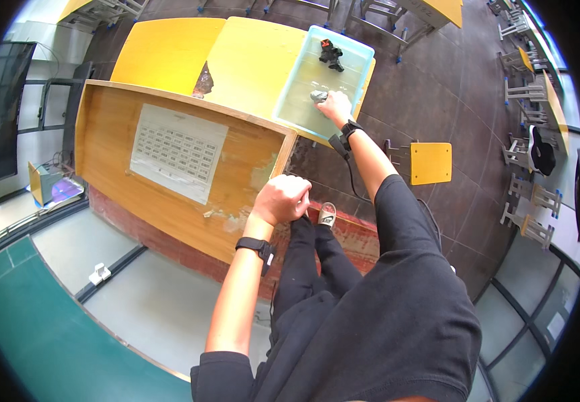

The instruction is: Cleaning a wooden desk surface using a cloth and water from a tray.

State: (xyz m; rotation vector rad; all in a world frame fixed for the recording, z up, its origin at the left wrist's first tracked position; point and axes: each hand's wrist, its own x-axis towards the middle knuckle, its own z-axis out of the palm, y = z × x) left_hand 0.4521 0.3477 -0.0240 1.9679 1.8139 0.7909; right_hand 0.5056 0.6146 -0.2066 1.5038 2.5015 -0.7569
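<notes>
My right hand (337, 106) reaches over a shallow tray (282, 108) with a light blue rim. Its fingers grip a small grey object (318, 95) whose exact kind is unclear. Several pale marks or glints show on the tray's bottom beside it. Toward the tray's far end lies a black figure (331, 56) with a red part, perhaps a toy. My left hand (282, 198) is curled into a fist by the near right corner of a wooden lectern (250, 145); nothing shows in it. Each wrist wears a black strap, and the right one has a cabled device.
Yellow desks (250, 55) stand against the lectern's far side and carry the tray. A printed sheet (177, 151) lies on the lectern. Right of it is a yellow stool (431, 163). A red step edge (353, 236) runs by my feet; a green board (58, 326) is at lower left.
</notes>
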